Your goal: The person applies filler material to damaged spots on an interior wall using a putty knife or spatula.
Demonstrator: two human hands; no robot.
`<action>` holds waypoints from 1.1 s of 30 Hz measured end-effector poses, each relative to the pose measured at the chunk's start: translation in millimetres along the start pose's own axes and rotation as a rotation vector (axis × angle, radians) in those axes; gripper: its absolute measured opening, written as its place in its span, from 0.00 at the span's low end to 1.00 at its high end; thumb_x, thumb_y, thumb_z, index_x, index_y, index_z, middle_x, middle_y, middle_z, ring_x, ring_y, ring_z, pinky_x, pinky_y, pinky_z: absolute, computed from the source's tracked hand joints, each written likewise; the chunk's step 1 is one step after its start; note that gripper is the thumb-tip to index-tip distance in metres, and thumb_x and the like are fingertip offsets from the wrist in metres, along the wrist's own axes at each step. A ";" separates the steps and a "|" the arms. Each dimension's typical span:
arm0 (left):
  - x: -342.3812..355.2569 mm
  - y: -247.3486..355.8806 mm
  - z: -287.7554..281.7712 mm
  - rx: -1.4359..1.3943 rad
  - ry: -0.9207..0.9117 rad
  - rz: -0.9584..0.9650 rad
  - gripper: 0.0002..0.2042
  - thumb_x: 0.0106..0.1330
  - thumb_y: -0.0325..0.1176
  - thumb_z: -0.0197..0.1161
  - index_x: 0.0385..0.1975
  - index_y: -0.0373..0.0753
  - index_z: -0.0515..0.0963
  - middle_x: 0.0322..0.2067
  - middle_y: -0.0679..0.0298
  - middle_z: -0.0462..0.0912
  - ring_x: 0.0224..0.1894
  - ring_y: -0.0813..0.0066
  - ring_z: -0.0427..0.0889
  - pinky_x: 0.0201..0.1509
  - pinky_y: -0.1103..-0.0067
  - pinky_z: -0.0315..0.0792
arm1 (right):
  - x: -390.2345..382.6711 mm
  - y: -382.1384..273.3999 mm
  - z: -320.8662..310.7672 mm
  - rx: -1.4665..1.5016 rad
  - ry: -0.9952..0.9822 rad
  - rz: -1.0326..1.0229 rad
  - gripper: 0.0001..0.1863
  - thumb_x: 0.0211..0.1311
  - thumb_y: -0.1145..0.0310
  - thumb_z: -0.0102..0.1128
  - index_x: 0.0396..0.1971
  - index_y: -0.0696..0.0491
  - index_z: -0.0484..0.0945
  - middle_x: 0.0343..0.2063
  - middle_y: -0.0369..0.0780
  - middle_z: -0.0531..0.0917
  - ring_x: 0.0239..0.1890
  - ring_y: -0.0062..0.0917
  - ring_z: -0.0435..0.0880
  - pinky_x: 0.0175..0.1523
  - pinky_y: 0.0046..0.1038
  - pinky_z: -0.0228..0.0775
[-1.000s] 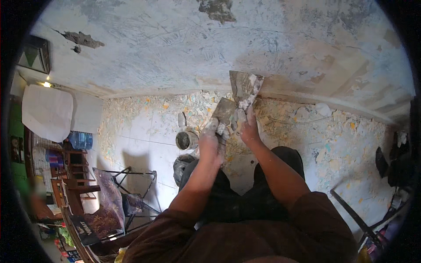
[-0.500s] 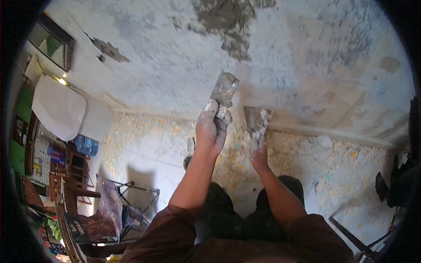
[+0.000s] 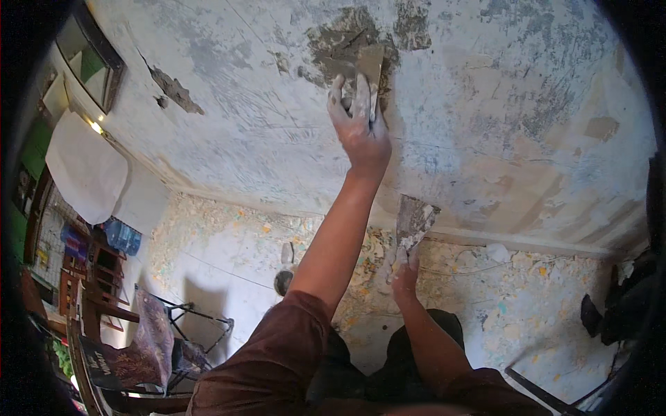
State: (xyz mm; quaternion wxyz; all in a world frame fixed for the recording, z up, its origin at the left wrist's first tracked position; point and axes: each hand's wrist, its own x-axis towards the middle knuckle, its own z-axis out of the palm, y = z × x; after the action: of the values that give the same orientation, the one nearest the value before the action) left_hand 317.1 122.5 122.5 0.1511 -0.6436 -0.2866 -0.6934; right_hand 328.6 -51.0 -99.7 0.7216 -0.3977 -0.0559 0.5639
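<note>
My left hand (image 3: 362,132), dusted white, is raised to the wall (image 3: 479,132) with its fingers gripping a putty knife (image 3: 370,64). The blade lies against a rough grey-brown bare patch (image 3: 336,43) where the paint is gone. Lower down, my right hand (image 3: 404,272) is closed round the handle of a wider putty knife (image 3: 415,220). Its blade points up and carries smears of white paste; it is held out in front of the wall's foot. The left knife's handle is mostly hidden by my fingers.
Paint flakes (image 3: 198,232) litter the floor along the wall. A small round container (image 3: 283,282) stands left of my legs. Further left are a folding chair (image 3: 154,333), a blue water jug (image 3: 123,236) and a white sheet-like panel (image 3: 87,166). Dark cloth or bags (image 3: 628,298) lie at right.
My left hand has moved up with its putty knife, from in front of the lower wall onto the bare patch. The right hand still holds its knife low, now tilted slightly differently.
</note>
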 end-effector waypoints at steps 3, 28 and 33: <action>-14.6 -3.7 24.6 0.062 -0.003 -0.047 0.26 0.53 0.18 0.56 0.57 0.35 0.70 0.58 0.43 0.60 0.51 0.53 0.69 0.53 0.70 0.66 | 18.5 6.5 -31.8 0.243 -0.178 0.013 0.11 0.69 0.63 0.45 0.46 0.50 0.64 0.28 0.36 0.72 0.22 0.22 0.71 0.25 0.28 0.65; 18.8 -81.2 -19.4 0.304 -0.300 0.561 0.27 0.52 0.26 0.57 0.57 0.46 0.69 0.57 0.49 0.66 0.48 0.56 0.73 0.47 0.67 0.67 | 5.9 -20.8 -39.6 0.015 0.015 -0.068 0.31 0.65 0.62 0.51 0.64 0.51 0.53 0.32 0.37 0.72 0.30 0.24 0.74 0.27 0.29 0.69; -5.1 -120.9 -65.0 0.422 -0.455 0.589 0.27 0.52 0.26 0.57 0.57 0.46 0.70 0.56 0.51 0.68 0.47 0.59 0.74 0.46 0.70 0.67 | 11.4 -21.3 -52.9 0.165 -0.083 -0.081 0.20 0.65 0.60 0.51 0.52 0.51 0.63 0.27 0.37 0.71 0.23 0.24 0.71 0.22 0.29 0.65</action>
State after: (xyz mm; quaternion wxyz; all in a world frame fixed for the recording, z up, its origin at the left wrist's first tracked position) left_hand 195.4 178.7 92.5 0.4038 -0.7895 -0.2521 -0.3873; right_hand 377.1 -69.2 -126.1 0.7712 -0.3107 -0.0552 0.5528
